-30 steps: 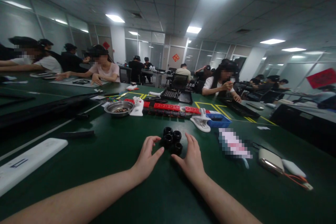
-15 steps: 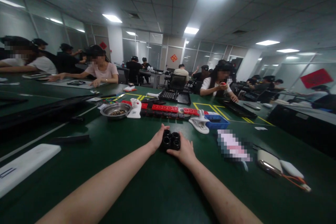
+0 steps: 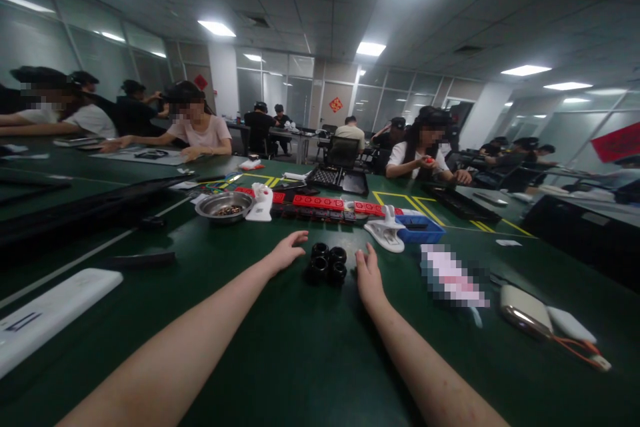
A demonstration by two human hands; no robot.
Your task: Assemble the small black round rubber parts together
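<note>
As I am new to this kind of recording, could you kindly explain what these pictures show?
There is no robot here: a person works with two bare hands. Every picture comes from one camera worn on the head, looking forward and down. On the green table, four hollow black pieces sit close together, between the open left hand and the open right hand. Neither hand holds anything. Farther back are a metal bowl with small bits inside, a row of red pieces and a blue bin. Other people sit around the room.
</note>
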